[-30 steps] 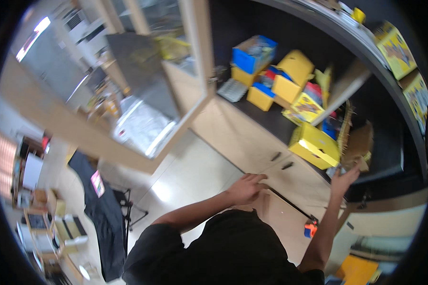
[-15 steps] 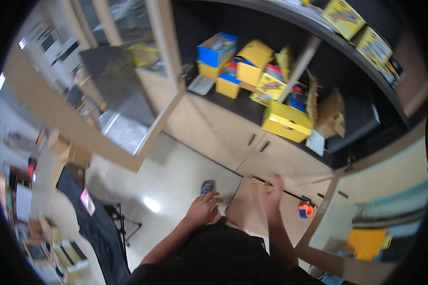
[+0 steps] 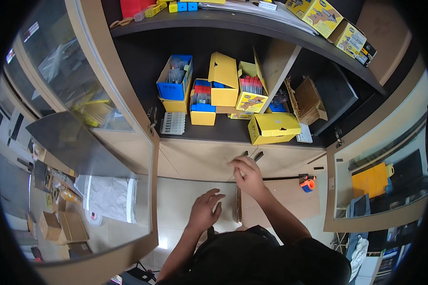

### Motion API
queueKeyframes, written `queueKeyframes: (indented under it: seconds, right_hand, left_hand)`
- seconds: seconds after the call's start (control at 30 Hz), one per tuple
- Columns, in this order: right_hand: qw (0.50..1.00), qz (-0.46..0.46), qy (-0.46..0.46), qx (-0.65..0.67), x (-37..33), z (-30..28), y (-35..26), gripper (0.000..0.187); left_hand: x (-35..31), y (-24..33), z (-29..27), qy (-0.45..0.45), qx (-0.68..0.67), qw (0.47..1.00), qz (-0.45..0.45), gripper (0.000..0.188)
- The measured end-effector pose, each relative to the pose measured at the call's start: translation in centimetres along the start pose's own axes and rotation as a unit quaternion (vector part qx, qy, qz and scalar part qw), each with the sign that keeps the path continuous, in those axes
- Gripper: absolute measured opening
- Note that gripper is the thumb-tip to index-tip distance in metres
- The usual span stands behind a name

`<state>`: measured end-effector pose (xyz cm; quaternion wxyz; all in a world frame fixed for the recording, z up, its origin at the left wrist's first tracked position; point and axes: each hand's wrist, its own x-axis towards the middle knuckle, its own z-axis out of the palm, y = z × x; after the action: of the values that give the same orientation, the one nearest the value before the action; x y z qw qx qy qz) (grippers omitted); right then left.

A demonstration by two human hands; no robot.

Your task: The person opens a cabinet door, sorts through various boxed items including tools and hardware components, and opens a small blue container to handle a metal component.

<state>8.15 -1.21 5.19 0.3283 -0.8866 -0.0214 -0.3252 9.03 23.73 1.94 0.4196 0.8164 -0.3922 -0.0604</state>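
Observation:
My left hand hangs over the floor in front of the cabinet, its fingers apart and nothing in it. My right hand is in the air before the lower cabinet doors, just below two dark door handles. Its fingers are bent, the thumb stands apart, and it holds nothing I can see. Above the hands, the cabinet shelf bears a yellow lidded box, a blue box of small clear packs, several open yellow boxes and a light grey ribbed rack.
Glass-paned doors stand swung out at left and right. A flat brown board lies low beside my right forearm, with an orange and blue tape dispenser by it. Cardboard boxes sit at the left. An upper shelf holds papers and boxes.
My view has turned to face the cabinet more squarely. My right hand has come leftward, nearer the door handles and my left hand. The shoe seen on the floor is out of sight.

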Motion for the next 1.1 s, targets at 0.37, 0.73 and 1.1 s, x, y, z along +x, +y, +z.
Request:
queueKeyframes:
  seconds: [0.37, 0.73, 1.1]
  right_hand:
    - [0.962, -0.103, 0.166, -0.190, 21.1, -1.0, -4.8, 0.033]
    - [0.992, 0.037, 0.043, -0.112, 25.6, -11.0, 2.4, 0.072]
    - [0.870, 0.047, -0.281, -0.402, 30.6, -7.3, 6.8, 0.047]
  left_hand:
    - [-1.8, -3.1, -6.1, 0.164, -0.123, 0.973, -0.106, 0.032]
    - [-0.4, -6.0, -4.0, 0.177, -0.188, 0.952, -0.163, 0.030]
    - [12.7, -3.6, -4.6, 0.177, -0.159, 0.967, -0.090, 0.028]
